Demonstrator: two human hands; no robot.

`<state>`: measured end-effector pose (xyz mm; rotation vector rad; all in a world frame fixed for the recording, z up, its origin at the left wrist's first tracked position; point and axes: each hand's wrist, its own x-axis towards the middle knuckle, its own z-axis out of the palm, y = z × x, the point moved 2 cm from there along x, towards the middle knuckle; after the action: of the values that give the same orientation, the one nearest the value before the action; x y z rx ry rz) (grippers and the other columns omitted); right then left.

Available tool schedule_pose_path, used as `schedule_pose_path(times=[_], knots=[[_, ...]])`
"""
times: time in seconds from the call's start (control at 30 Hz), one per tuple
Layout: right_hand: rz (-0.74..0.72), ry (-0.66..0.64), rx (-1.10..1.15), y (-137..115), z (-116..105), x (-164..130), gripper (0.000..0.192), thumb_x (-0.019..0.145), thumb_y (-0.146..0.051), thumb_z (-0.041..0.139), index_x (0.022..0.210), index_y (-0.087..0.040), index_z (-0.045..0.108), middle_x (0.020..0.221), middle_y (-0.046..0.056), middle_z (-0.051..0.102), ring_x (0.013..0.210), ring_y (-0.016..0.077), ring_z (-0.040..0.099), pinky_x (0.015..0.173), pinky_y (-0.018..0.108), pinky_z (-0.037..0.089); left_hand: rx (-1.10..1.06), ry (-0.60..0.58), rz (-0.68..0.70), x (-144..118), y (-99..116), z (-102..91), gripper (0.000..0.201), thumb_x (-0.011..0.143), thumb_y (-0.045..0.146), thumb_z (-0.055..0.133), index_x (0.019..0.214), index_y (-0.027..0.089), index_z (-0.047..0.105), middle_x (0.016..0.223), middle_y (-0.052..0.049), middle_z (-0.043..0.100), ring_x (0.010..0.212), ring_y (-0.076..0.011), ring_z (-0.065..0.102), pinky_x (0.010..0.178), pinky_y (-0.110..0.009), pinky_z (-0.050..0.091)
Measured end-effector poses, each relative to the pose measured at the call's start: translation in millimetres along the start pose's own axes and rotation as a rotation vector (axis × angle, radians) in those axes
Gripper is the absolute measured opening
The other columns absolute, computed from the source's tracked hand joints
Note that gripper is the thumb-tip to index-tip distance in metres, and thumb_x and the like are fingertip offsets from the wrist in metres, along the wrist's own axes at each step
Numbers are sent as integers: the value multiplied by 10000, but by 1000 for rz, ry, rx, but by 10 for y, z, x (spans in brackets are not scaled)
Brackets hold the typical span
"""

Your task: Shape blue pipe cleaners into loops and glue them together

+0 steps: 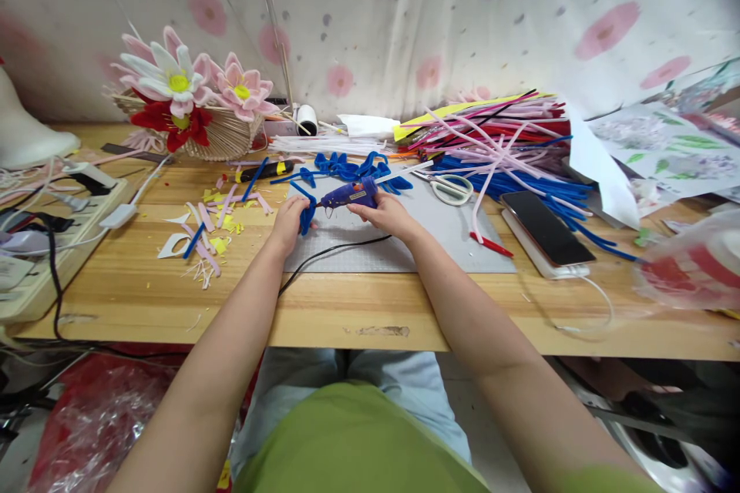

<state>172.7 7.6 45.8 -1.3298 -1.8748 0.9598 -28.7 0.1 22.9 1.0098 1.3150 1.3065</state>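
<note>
My right hand (386,214) is wrapped round a purple hot glue gun (357,195), with a white glue stick (408,171) poking out of its back. The gun's nozzle points left, close to a bent blue pipe cleaner piece (307,217). That piece is pinched in the fingers of my left hand (289,223). Whether the nozzle touches it, I cannot tell. Just behind the gun, several looped blue pipe cleaner shapes (352,166) lie on a grey cutting mat (370,254). A black cord (332,249) runs across the mat below my hands.
Scissors (452,189), a red-handled tool (491,245) and a phone (546,227) lie to the right. Behind them is a pile of pipe cleaners (491,135). Scraps (211,227) and a power strip (69,246) are at left, with a basket of fuzzy flowers (231,127) behind.
</note>
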Motion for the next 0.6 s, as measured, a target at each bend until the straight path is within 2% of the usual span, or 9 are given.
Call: schedule_pose_path(times=[0.13, 0.3, 0.47, 0.6], knots=[[-37, -25, 12, -49, -8, -30, 470, 681, -584, 579, 876, -158, 614, 611, -5, 574, 551, 103, 493, 548, 236, 379, 0, -4, 7, 1, -1, 0, 147, 608, 303, 541, 610, 184, 456, 485, 50, 433, 378, -96, 480, 328, -199, 279], [-16, -12, -14, -34, -6, -13, 487, 680, -593, 575, 895, -158, 618, 621, 3, 581, 560, 111, 499, 555, 241, 384, -9, 2, 4, 5, -9, -1, 144, 610, 298, 549, 617, 182, 463, 499, 48, 437, 387, -86, 472, 321, -182, 273], [-6, 28, -36, -4, 0, 11, 488, 679, -606, 568, 865, -158, 621, 598, 8, 573, 563, 121, 505, 549, 244, 386, -52, 7, -12, 1, 4, 17, 131, 596, 277, 555, 613, 180, 470, 510, 56, 414, 396, -69, 408, 357, -195, 391], [12, 46, -17, -8, -9, 3, 459, 681, -593, 572, 839, -163, 607, 601, 5, 576, 560, 118, 505, 551, 244, 390, -63, 19, -11, -14, 25, 28, 133, 593, 270, 561, 605, 176, 468, 520, 57, 400, 407, -65, 387, 362, -199, 418]])
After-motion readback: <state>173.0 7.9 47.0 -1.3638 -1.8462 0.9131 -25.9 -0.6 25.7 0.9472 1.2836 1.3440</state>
